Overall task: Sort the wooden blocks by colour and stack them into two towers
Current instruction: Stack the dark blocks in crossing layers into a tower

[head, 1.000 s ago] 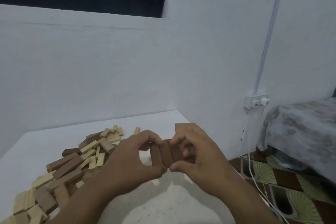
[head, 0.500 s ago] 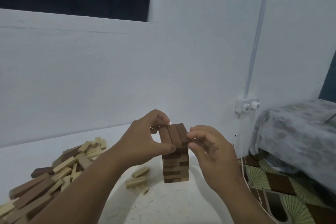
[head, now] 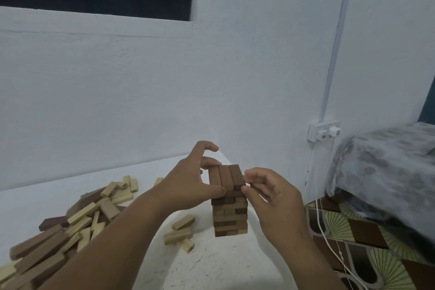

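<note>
A tower of dark brown blocks (head: 230,215) stands on the white table (head: 211,263) near its right edge. Its top layer is three dark blocks (head: 226,176) lying side by side. My left hand (head: 191,182) pinches this layer from the left, thumb at the near end and fingers at the far end, index finger raised. My right hand (head: 267,193) has curled fingers and thumb pressed against the right block's near side. A mixed pile of light and dark blocks (head: 68,233) lies at the left.
Three light blocks (head: 180,233) lie loose just left of the tower's foot. The table's right edge drops to a patterned floor (head: 367,242). A wall socket (head: 323,129) with a hanging white cable (head: 329,240) and a covered bed (head: 388,162) are at the right.
One second ago both hands held three dark blocks in the air. They now sit as the tower's top layer, both hands still on them. My left index finger has lifted.
</note>
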Motion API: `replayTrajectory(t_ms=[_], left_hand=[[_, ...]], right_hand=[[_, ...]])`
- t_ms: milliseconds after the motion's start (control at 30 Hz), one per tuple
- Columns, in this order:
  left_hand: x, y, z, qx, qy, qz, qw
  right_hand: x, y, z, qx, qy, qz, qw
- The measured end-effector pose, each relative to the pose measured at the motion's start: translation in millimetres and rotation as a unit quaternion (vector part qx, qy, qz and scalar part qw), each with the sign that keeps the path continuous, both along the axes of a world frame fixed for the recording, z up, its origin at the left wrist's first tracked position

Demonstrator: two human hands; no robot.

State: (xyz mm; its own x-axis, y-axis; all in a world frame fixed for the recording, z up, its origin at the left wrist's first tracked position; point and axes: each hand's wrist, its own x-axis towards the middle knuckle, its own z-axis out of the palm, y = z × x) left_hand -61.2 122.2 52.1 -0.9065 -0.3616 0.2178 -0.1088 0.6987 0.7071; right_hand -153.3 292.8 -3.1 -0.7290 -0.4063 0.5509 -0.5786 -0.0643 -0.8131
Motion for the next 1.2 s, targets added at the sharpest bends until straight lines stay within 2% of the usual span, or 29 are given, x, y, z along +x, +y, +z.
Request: replayTrajectory(t_ms=[500, 600, 667, 767, 867, 967, 1100, 1200], left_hand=[[-1.2, -3.9, -6.8, -0.017, -0.007, -0.011, 1.0], [4.8, -4.9, -5.4, -0.015, 0.004, -0.016, 1.0], [15.4, -5.5, -3.3, -0.015, 0.021, -0.006, 1.0], [44.1, -4.2, -1.1, -0.019, 0.051, 0.026, 0.998], [88.7, -4.0, -5.1, -0.031, 0.072, 0.079, 0.994], [137.9, -7.8, -19.6, -0.048, 0.069, 0.124, 0.989], [202.5, -10.9, -39.4, -0.058, 0.037, 0.178, 0.982], [244.9, -17.5, -47.3, -0.075, 0.006, 0.201, 0.977]], right_hand=[[-3.2, 5.2, -2.6, 0.04, 0.032, -0.037, 0.998], [-2.1, 6.9, -0.9, 0.021, 0.026, -0.04, 0.999], [3.3, 6.8, 3.7, 0.007, 0.043, -0.048, 0.998], [22.1, 1.6, 13.0, -0.006, 0.115, -0.054, 0.992], [51.3, -12.1, 17.0, -0.015, 0.174, -0.014, 0.985], [81.8, -30.6, 7.9, 0.002, 0.177, 0.05, 0.983], [122.3, -51.3, -8.0, 0.091, 0.149, 0.144, 0.974], [151.7, -63.6, -19.1, 0.169, 0.155, 0.196, 0.953]])
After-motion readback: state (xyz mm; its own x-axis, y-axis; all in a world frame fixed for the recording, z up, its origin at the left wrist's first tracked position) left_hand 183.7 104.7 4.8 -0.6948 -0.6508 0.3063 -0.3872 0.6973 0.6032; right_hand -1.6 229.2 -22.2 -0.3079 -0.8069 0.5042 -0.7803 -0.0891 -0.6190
